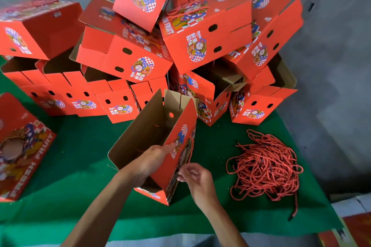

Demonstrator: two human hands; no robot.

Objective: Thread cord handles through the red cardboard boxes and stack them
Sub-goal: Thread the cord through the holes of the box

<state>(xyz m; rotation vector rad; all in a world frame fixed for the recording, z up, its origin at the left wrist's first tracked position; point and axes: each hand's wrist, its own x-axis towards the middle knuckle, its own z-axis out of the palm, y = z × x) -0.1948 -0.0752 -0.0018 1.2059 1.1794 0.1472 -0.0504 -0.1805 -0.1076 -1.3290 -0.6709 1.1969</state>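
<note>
— Where is the box being worked on?

— The open red box (pixel 160 142) stands at the middle of the table (pixel 80 156), on the green cloth, tilted with its brown inside facing up and left. A round hole shows in its far inner wall.

— And the hands?

— The left hand (pixel 154 158) reaches into the opening, fingers curled over the top edge of the printed side wall; its grip is clenched on that wall. The right hand (pixel 194 176) is outside the same wall, fingertips pinched together against the print. A red cord (pixel 191 152) runs down the outer face to those fingertips, so the right grip looks closed on the cord, though the pinch point is small.

— What lies nearby?

— To the right, well apart from the box, a loose heap of red twisted cords (pixel 265 168) rests on the cloth. Behind the box, a pile of red boxes (pixel 140 56) rises in uneven layers, some upright and open, some tipped on their sides; one near the top carries a cord handle (pixel 186 10). At the left edge a flat red box (pixel 22 150) lies printed side up. A grey wall (pixel 331 66) stands behind.
</note>
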